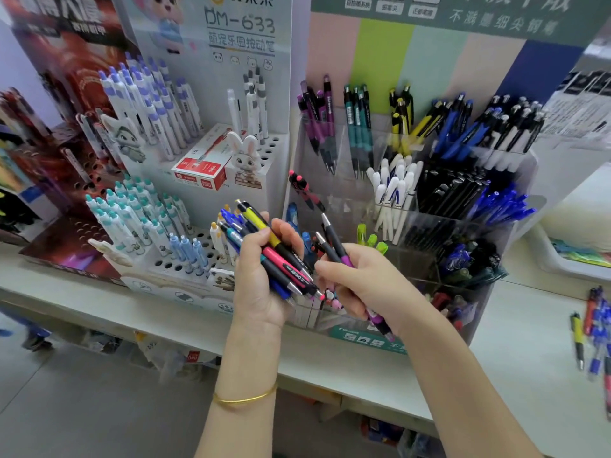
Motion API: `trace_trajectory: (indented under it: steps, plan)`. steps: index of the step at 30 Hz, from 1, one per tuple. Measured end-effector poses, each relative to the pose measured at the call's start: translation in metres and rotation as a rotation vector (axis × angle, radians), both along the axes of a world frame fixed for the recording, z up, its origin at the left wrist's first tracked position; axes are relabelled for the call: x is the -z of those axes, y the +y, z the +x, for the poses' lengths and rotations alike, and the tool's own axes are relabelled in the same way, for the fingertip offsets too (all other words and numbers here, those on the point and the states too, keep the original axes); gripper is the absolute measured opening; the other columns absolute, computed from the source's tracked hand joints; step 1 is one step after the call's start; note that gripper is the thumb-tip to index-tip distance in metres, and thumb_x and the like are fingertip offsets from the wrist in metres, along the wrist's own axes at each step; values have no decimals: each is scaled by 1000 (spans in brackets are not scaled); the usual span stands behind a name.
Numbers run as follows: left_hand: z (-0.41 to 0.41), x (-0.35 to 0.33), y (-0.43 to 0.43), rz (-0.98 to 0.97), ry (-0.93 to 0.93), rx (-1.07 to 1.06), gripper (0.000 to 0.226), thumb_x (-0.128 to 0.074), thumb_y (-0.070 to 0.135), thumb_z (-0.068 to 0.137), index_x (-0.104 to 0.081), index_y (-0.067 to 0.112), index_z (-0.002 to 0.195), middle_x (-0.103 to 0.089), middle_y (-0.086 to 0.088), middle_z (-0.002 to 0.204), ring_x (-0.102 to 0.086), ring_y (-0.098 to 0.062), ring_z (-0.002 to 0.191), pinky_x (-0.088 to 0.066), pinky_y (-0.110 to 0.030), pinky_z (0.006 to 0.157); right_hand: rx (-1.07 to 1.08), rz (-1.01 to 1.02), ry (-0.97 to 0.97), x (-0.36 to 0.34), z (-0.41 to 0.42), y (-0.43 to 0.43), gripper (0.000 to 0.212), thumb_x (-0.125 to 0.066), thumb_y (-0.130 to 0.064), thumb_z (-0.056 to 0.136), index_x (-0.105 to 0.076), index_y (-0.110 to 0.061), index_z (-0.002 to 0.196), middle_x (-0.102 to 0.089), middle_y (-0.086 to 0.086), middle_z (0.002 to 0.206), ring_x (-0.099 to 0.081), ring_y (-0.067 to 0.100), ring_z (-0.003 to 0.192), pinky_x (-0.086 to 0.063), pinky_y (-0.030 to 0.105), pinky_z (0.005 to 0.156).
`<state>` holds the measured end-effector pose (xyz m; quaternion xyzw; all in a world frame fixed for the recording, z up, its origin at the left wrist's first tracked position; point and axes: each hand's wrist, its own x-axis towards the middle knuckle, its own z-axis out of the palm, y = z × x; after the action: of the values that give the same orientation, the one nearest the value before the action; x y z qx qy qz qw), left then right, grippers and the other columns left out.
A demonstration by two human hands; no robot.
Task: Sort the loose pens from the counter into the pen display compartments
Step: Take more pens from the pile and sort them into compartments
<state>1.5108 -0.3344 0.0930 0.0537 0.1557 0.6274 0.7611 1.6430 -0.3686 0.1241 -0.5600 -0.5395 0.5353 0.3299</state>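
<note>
Purple pen (346, 259) pinched in right hand (367, 287); left hand (259, 282) grips bundle (284, 259); best dropped tip-down among purples (319, 122), 12 o'clock.

Left hand (261, 276), gold bangle (244, 398) on the wrist, grips a mixed bundle of pens (276, 256) in yellow, pink, teal and blue, tips pointing down to the right. Right hand (367, 285) holds two purple-and-black pens (335, 242), tips angled up toward the clear acrylic pen display (350, 206), whose compartments hold pens grouped by colour. More loose pens (595, 328) lie on the white counter (515, 325), far right.
</note>
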Motion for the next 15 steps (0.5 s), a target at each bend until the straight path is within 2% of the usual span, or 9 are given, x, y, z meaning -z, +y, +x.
trace_trajectory:
  steps: [4,6,8,11,13,15]
  plan:
    - [1,1,3,55,17,-79,18,-39,13,95,-54,18,104,-62,7,73,-65,-7,64,-56,-25,64,-79,-92,204,7,-2,0,18,-55,-13,95,-53,4,98,-58,1,50,-34,7,32,-29,18,36]
    - [1,3,3,71,34,-98,16,-40,17,96,-53,19,106,-63,7,75,-66,-7,66,-56,-26,66,-63,-110,318,10,-2,1,12,-56,-9,94,-52,1,100,-53,4,49,-34,6,31,-29,17,34]
    - [1,3,3,92,42,-108,15,-41,17,95,-53,18,105,-62,6,77,-65,-7,66,-56,-26,66,-69,-133,385,14,0,4,13,-59,-7,92,-52,-2,102,-54,13,58,-36,6,32,-30,17,34]
    - [2,-2,1,87,31,-106,25,-39,14,96,-61,14,86,-59,4,73,-60,-6,58,-54,-21,60,-84,-191,430,16,3,7,14,-58,0,90,-52,-2,103,-63,10,67,-37,5,32,-31,16,33]
    - [-1,-5,2,88,4,-129,38,-39,12,96,-69,14,72,-58,4,74,-57,-5,56,-52,-20,59,-80,-219,425,13,7,7,17,-56,2,90,-52,-2,106,-62,5,63,-35,5,32,-31,16,33]
    - [-5,-5,4,91,-34,-156,42,-40,10,95,-71,13,67,-58,4,74,-55,-5,56,-52,-19,58,-86,-197,366,9,14,4,19,-55,2,91,-51,1,110,-58,-2,53,-34,4,31,-30,16,33]
